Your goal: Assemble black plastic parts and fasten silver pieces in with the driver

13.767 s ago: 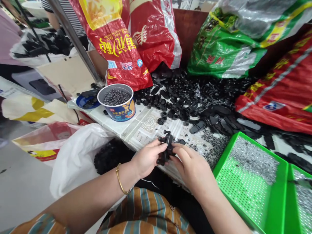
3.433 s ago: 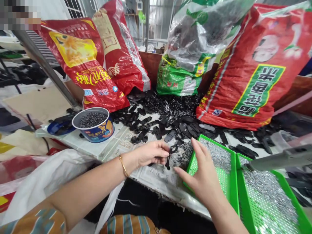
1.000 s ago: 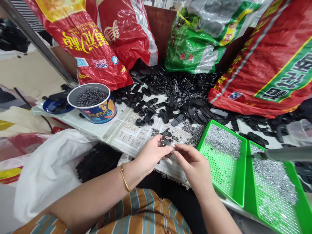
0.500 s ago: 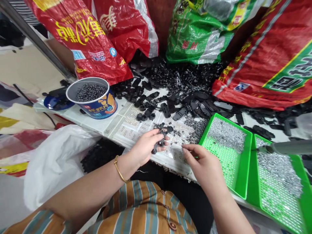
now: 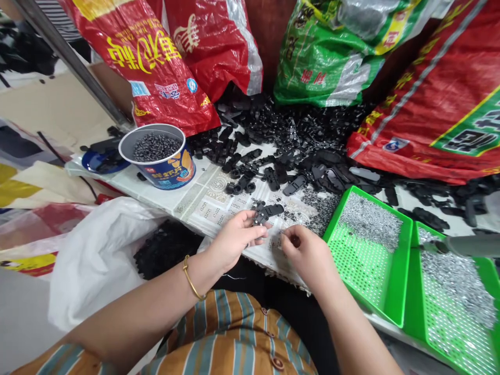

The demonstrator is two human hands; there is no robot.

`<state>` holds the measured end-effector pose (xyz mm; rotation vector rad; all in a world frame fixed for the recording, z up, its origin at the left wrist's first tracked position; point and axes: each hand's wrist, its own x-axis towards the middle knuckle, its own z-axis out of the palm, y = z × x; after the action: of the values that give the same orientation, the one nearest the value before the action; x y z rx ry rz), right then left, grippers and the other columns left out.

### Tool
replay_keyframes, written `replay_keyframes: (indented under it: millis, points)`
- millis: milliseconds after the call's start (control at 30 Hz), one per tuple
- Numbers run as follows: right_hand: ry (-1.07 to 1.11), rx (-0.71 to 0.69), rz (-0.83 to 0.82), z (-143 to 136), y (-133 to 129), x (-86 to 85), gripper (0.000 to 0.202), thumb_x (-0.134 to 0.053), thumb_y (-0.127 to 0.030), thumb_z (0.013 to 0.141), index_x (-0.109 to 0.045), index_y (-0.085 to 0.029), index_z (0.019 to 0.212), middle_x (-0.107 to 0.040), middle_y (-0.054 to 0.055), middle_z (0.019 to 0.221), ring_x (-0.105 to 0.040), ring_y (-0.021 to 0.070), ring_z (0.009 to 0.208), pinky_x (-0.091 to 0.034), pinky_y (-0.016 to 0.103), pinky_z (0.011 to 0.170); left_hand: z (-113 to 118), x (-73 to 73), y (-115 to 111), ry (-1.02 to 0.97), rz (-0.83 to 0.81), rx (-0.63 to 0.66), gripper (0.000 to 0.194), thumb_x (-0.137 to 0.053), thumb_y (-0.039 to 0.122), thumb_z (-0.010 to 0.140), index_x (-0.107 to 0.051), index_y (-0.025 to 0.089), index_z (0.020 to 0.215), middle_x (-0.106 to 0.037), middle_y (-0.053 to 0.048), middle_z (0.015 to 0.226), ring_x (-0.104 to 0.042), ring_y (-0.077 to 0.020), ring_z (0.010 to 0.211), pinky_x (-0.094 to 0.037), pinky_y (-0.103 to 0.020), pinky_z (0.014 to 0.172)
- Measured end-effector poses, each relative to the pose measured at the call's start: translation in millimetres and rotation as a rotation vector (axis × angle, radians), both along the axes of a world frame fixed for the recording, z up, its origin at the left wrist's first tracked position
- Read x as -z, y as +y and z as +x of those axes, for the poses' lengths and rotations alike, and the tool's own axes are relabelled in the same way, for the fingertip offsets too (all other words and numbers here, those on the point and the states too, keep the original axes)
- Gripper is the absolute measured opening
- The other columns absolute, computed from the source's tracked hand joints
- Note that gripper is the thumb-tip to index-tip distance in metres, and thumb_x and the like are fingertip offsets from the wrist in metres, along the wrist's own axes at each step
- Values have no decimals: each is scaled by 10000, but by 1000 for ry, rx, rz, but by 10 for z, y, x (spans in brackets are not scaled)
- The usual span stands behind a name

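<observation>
My left hand (image 5: 242,232) is closed round a black plastic part (image 5: 269,211), which sticks out past the thumb and fingers above the table's front edge. Just to its right, my right hand (image 5: 302,249) has thumb and forefinger pinched together. Whatever is in that pinch is too small to make out. Tiny black pieces (image 5: 318,205) lie scattered on the patterned tabletop beyond both hands. Larger black plastic parts (image 5: 295,185) are spread behind them.
At the left stands a blue tub (image 5: 166,169) of small black pieces. Two green trays (image 5: 406,291) with small silvery pieces sit at the right, a grey tool (image 5: 472,245) over one. Red sacks (image 5: 425,104) and a green sack (image 5: 328,67) line the back. A white bag (image 5: 94,260) hangs front left.
My right hand has moved left, closer to my left hand, and its fingertips have drawn into a pinch. The black part in my left hand has turned. The camera view has shifted slightly.
</observation>
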<state>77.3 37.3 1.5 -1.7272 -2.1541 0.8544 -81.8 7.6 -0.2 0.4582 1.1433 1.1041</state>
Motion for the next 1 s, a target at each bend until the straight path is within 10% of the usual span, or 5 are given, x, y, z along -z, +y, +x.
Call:
replay_keyframes:
  millis: [133, 333, 600, 800, 1000]
  points:
    - [492, -17, -457, 43, -5, -74, 258, -513, -433, 783, -469, -196, 691, -454, -53, 542, -420, 87, 474, -352, 237, 496, 71, 11, 4, -3, 48, 57, 292, -644, 110, 673, -516, 167, 929, -630, -39, 898, -591, -117, 777, -466, -276, 708]
    - [694, 81, -617, -17, -66, -80, 297, -590, -444, 737, -473, -179, 673, -472, -56, 509, -409, 65, 445, -353, 212, 466, 136, 57, -9, 67, 94, 37, 277, -640, 140, 679, -502, 164, 917, -588, 1, 801, -554, -95, 695, -467, -279, 690]
    - [767, 254, -308, -90, -250, 26, 228, -596, -402, 749, -539, -182, 731, -558, -15, 615, -510, 110, 567, -423, 249, 566, 225, 28, 3, 46, 58, -69, 279, -628, 170, 689, -484, 169, 929, -562, 4, 784, -545, -94, 679, -482, -284, 671]
    - [390, -83, 314, 50, -16, -125, 64, -512, -276, 820, -530, -221, 794, -625, 47, 1035, -522, 204, 1043, -383, 363, 893, 140, -124, 6, -7, 0, 299, 290, -618, 73, 636, -579, 156, 911, -573, -27, 881, -554, -97, 706, -474, -263, 637]
    - [296, -52, 101, 15, 23, -117, 136, -462, -340, 848, -512, -226, 792, -645, 39, 877, -581, 184, 833, -415, 318, 760, 42, -84, 22, -42, -12, 29, 329, -683, 141, 658, -545, 162, 956, -593, -28, 847, -596, -110, 717, -482, -282, 695]
